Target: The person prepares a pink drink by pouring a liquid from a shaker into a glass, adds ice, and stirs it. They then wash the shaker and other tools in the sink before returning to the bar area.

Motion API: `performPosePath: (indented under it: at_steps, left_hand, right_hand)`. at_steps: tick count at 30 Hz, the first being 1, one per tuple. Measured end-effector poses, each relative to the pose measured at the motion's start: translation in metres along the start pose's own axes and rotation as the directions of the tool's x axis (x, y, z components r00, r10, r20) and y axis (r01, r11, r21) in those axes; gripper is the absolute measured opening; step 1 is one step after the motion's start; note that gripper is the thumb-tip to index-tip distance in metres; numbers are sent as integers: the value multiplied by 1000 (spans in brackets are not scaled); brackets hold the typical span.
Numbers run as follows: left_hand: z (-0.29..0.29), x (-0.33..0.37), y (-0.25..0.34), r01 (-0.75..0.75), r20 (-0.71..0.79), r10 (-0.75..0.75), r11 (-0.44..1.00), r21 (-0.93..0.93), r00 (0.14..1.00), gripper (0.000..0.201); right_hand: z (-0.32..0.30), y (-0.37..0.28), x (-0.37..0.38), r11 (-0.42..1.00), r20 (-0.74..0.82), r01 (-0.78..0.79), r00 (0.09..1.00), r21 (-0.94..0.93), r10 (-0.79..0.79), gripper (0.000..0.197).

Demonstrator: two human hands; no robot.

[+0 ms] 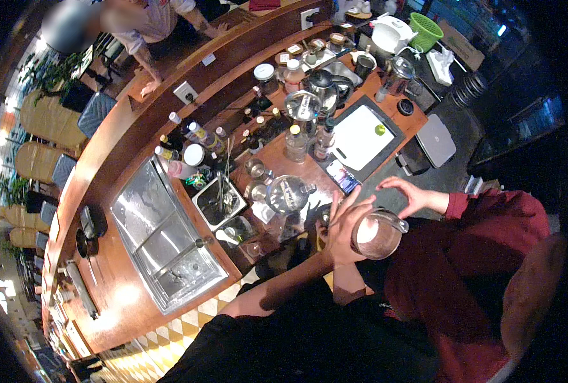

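A clear glass pitcher with a handle is in front of me, a bright reflection on it. My left hand lies against its left side, fingers reaching along the far edge. Those fingertips come close to a phone with its screen lit. Part of another bare forearm, apparently my right, shows below the pitcher; my right hand is hidden behind it. From the right, a co-worker's hand in a red sleeve is beside the pitcher, thumb and fingers apart.
Beyond the phone, a white cutting board carries a lime. Bottles, a kettle and a round glass vessel crowd the counter. At left is a steel sink. Another person leans over the raised bar ledge.
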State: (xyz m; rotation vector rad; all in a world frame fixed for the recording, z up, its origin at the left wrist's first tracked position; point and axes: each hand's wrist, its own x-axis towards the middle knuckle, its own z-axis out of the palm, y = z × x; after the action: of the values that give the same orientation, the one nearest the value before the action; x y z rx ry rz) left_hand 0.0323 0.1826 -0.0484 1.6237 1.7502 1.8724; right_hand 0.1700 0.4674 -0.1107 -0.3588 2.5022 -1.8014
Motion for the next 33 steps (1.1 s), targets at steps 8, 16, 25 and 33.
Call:
performPosePath:
  at_steps: [8,16,25,33]
  left_hand:
    - [15,-3,4,35,13,-34,997,-75,999,85]
    - [19,5,-4,47,32,-44,995,-93,998,86]
    - [-5,-8,2,67,139,-76,995,68,987,77]
    - [-43,-43,-3,142,-16,-142,989,-29,990,96]
  right_hand:
    - [43,-35,19,932,-56,358,931,-53,-361,107]
    - [68,-27,16,987,-365,137,926,81,-98,87]
    - [224,74,28,330,-474,408,327,851,818,69]
    - [320,153,57,46,-143,420,203,907,969,55]
